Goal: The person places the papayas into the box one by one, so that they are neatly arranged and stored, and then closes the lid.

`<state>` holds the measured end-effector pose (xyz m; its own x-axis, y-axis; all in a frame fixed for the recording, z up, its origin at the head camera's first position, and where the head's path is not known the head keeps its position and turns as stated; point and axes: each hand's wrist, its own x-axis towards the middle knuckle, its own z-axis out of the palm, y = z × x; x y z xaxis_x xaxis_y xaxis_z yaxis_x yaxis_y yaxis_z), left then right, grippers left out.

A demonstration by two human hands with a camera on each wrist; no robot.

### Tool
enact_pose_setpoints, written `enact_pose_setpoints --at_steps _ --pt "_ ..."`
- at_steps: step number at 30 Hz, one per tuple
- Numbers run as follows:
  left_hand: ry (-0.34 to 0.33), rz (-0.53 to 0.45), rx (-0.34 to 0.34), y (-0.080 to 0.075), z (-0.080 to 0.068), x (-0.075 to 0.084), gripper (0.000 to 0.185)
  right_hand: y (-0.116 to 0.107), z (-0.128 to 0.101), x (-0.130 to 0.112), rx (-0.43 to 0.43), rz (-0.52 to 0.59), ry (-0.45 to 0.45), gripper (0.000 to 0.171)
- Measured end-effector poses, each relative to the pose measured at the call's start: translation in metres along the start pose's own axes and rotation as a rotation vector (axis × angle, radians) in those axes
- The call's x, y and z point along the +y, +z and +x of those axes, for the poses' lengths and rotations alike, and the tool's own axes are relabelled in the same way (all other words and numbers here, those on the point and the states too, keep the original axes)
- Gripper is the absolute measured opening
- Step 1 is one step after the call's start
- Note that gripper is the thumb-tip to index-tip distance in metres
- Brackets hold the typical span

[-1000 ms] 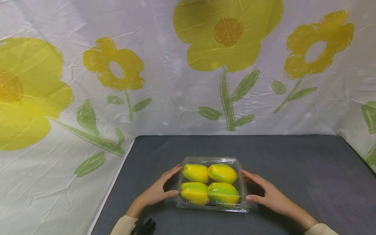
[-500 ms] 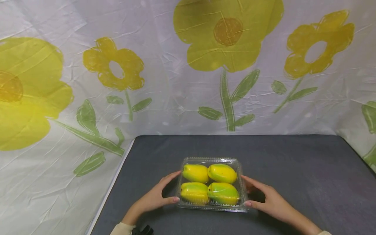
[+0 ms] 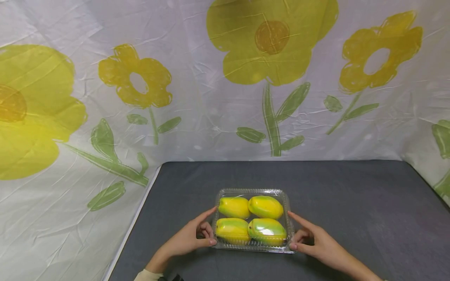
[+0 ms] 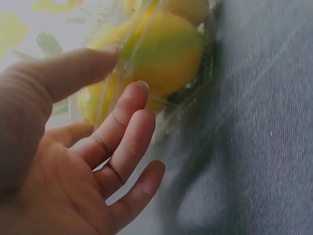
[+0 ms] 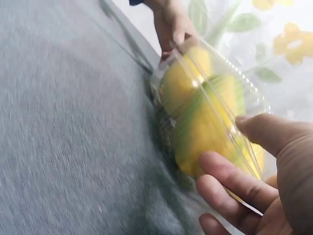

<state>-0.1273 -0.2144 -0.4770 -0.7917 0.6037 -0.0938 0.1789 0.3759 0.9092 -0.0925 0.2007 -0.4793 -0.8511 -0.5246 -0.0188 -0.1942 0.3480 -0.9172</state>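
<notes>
A clear plastic clamshell box (image 3: pixel 252 193) of four yellow-green mangoes (image 3: pixel 266 231) is grasped at its ends by the left hand (image 3: pixel 190 239) and right hand (image 3: pixel 316 242).

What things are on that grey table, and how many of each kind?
Yellow-green mangoes: 4
Clear plastic box around them: 1
Hands at the box, left hand and right hand: 2
Total: 7
</notes>
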Motion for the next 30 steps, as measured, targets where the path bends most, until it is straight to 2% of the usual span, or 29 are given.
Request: enact_pose_setpoints --at_steps 3,7,10,18,30 --pt "-0.01 -0.041 -0.005 0.001 0.0 0.002 0.091 0.002 0.001 0.001 -0.026 0.083 -0.021 0.088" --pt "-0.028 -0.091 -0.022 0.002 -0.001 0.004 0.092 0.004 0.002 -0.001 -0.042 0.153 -0.002 0.09" --pt "-0.033 -0.118 -0.037 0.002 -0.001 0.005 0.092 0.003 0.001 -0.002 -0.043 0.182 0.019 0.092" --pt "-0.028 -0.13 -0.041 0.003 0.0 0.006 0.092 0.007 0.0 -0.004 -0.028 0.243 0.003 0.094" --pt "-0.002 -0.1 -0.023 0.003 0.0 0.01 0.091 0.011 0.002 -0.015 0.017 0.301 0.153 0.094"
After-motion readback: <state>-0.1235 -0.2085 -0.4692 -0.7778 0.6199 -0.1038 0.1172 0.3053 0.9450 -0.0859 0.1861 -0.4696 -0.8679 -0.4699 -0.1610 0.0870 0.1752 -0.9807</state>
